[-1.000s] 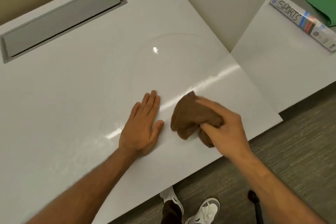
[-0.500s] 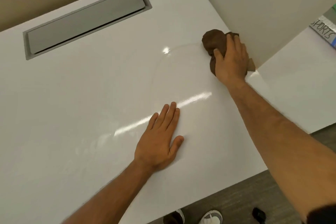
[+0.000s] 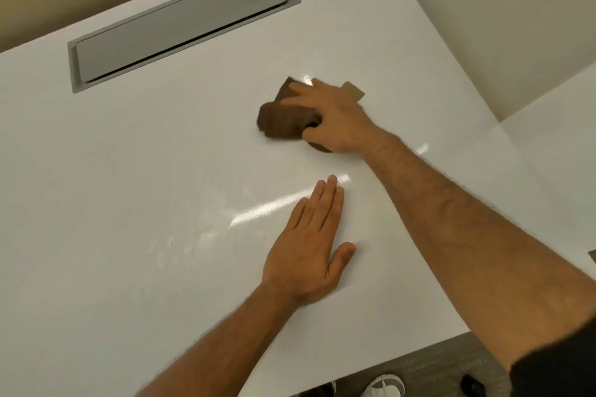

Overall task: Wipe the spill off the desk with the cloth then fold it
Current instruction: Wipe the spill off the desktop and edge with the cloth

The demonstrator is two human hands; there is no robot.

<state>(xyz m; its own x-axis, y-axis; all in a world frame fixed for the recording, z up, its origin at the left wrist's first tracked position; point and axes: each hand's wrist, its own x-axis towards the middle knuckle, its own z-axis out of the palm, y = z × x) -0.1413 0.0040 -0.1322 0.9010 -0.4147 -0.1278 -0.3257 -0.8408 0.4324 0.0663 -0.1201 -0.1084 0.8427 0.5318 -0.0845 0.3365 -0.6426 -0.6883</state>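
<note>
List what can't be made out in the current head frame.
- Crumpled brown cloth: its middle is hidden under the right hand, so the grip underneath is unclear.
- Spill on the glossy white desk: glare streaks mask any wet film; extent unreadable.
- Grey recessed cable flap: the dark slot hides the inside.
- White shoe: cut off by the bottom edge.
- Left hand: palm contact hidden beneath it.

Two bare forearms are seen, uncovered from wrist to elbow, with fine hair visible along the right one. The left hand [image 3: 306,255] and the right hand [image 3: 335,119] are worn without rings, watch or gloves. A dark sleeve [image 3: 554,361] is seen at the right upper arm. White shoes [image 3: 385,385] are glimpsed at the lower edge, below dark trouser legs.
</note>
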